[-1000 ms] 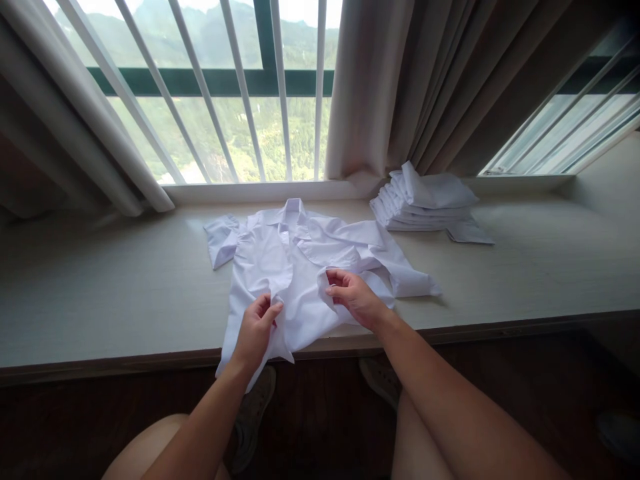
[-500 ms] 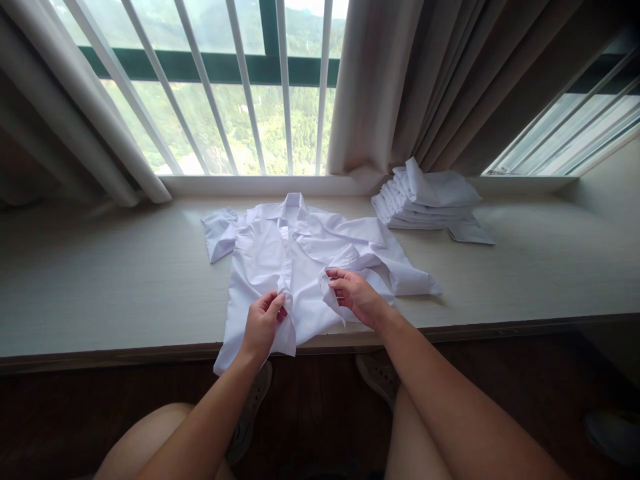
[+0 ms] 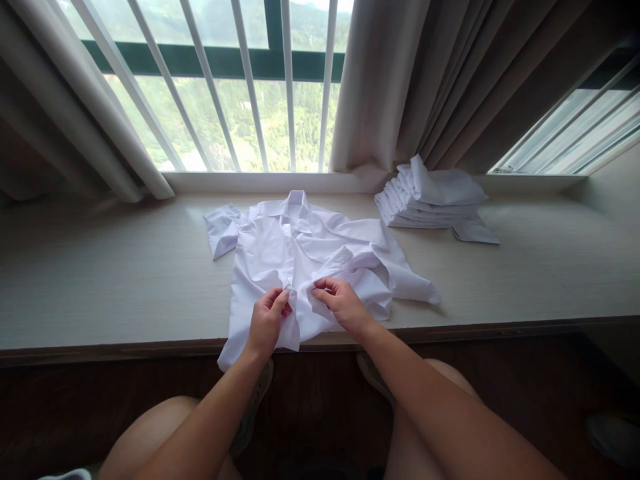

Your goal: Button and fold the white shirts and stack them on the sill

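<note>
A white collared shirt point(image 3: 263, 257) lies face up on the pale ledge, collar toward the window, its lower left corner hanging over the front edge. My left hand point(image 3: 270, 317) pinches one front edge of the shirt near the hem. The other front edge is gripped by my right hand point(image 3: 343, 303), thumb against fingers, a short way to the right. Between the two hands the front stands apart, with the inside of the back showing. The sleeve on the right spreads out loosely; the one on the left is bent outward. Any buttons are too small to make out.
A stack of folded white garments point(image 3: 430, 197) sits at the back right of the ledge point(image 3: 110, 280), one piece sticking out at its side. Behind are a barred window point(image 3: 220, 113) and grey curtains point(image 3: 385, 87). Below the front edge is a dark floor point(image 3: 315, 407).
My right hand has moved left with its front edge, closer to my left hand. My left hand keeps its hold on the other edge. The view has shifted slightly.
</note>
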A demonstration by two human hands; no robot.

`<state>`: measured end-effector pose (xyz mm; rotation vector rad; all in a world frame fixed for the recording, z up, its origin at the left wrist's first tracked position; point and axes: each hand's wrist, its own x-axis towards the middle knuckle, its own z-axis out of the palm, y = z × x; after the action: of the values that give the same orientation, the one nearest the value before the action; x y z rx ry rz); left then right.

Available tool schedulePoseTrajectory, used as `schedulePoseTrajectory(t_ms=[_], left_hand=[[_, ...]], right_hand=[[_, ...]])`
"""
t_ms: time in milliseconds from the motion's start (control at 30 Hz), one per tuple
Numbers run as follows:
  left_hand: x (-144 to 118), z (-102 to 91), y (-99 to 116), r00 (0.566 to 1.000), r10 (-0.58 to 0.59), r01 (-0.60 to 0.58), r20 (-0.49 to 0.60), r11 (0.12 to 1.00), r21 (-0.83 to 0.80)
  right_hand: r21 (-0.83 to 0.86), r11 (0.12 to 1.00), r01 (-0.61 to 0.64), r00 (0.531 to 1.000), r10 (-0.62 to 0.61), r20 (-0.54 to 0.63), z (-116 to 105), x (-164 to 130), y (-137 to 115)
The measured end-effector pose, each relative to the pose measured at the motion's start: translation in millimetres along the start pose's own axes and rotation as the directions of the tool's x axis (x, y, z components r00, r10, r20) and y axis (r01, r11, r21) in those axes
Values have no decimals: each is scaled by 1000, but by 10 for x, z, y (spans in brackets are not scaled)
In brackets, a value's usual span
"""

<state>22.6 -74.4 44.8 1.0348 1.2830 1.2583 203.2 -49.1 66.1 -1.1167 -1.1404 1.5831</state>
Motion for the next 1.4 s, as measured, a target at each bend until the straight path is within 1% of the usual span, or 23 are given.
schedulePoseTrajectory(t_ms=[133, 233, 400, 500, 567, 733, 800, 900, 1033, 1100, 1267, 1400], left_hand=[[-13, 14, -1, 1000, 27, -28, 10, 997, 73], [-13, 13, -1, 998, 44, -47, 40, 996, 74], [-24, 11, 31, 998, 26, -32, 51, 993, 113], [-26, 12, 16, 996, 47, -57, 72, 987, 151], [-21, 8, -7, 996, 75, -85, 58, 977, 197], [-8, -15, -38, 988, 156, -142, -12, 930, 338], [-6, -26, -46, 982, 186, -162, -21, 902, 399], [-1, -32, -72, 978, 209, -175, -26, 875, 451], [10, -18, -104, 974, 222, -185, -31, 874, 449], [12, -6, -107, 975, 223, -190, -26, 883, 429], [18, 13, -101, 980, 196, -180, -11, 919, 350], [33, 12, -86, 989, 147, -134, -25, 951, 280]], right_hand=[[-42, 999, -8, 999, 10, 35, 109, -3, 104], [-71, 997, 6, 998, -2, 64, 153, -4, 152], [-121, 992, 34, 999, -29, 42, 154, 5, 211], [-162, 985, 53, 998, -45, 50, 138, 12, 241], [-182, 981, 73, 997, -65, 52, 134, 7, 247], [-285, 947, 149, 985, -168, -43, 163, -83, 166], [-318, 929, 190, 976, -215, -43, 187, -129, 117], [-364, 904, 225, 968, -251, -25, 230, -160, 83], [-476, 841, 257, 954, -300, -13, 270, -123, 103], [-502, 822, 268, 948, -317, -12, 272, -100, 113], [-512, 815, 273, 944, -330, -22, 234, -77, 120], [-503, 821, 269, 946, -323, -21, 213, -72, 132]])
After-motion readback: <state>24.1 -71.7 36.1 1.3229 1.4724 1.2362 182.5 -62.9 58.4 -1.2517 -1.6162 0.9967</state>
